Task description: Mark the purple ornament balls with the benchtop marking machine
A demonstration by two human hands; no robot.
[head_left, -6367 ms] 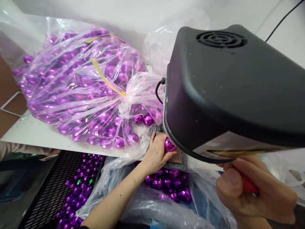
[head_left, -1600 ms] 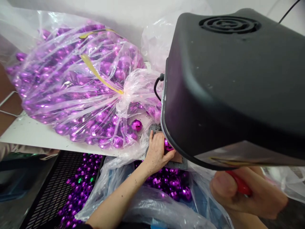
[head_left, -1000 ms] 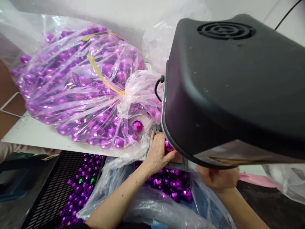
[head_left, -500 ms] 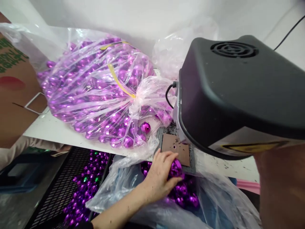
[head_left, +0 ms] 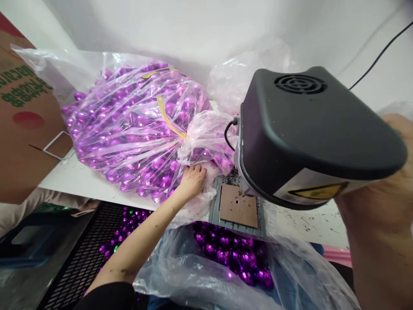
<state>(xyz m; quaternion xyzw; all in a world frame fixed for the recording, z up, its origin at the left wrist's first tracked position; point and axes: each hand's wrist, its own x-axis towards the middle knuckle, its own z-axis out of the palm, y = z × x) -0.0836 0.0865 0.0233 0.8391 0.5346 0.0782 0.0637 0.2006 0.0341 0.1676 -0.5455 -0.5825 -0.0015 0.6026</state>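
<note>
My left hand (head_left: 192,180) reaches to the gathered neck of a clear plastic bag (head_left: 135,125) full of purple faceted balls. Its fingers curl downward there and their tips are hidden, so what lies under them does not show. At the right, my right hand (head_left: 383,206) is wrapped against the side of a black machine (head_left: 309,129) with a round vent and a yellow warning label. Below the machine's front lies a brown square plate (head_left: 238,206) with a small hole, on a grey base (head_left: 215,211). More purple balls (head_left: 230,254) fill an open plastic bag (head_left: 187,267) at the near edge.
A cardboard box (head_left: 29,120) stands at the left. Below the table, a black mesh crate (head_left: 77,249) contains purple and some green balls. Another person's sleeve (head_left: 35,206) shows at the left. A black cable (head_left: 374,60) runs along the wall.
My left hand has left the balls in the near bag and moved up and left to the tied bag's neck, covering the loose purple ball there. My right hand stays at the machine.
</note>
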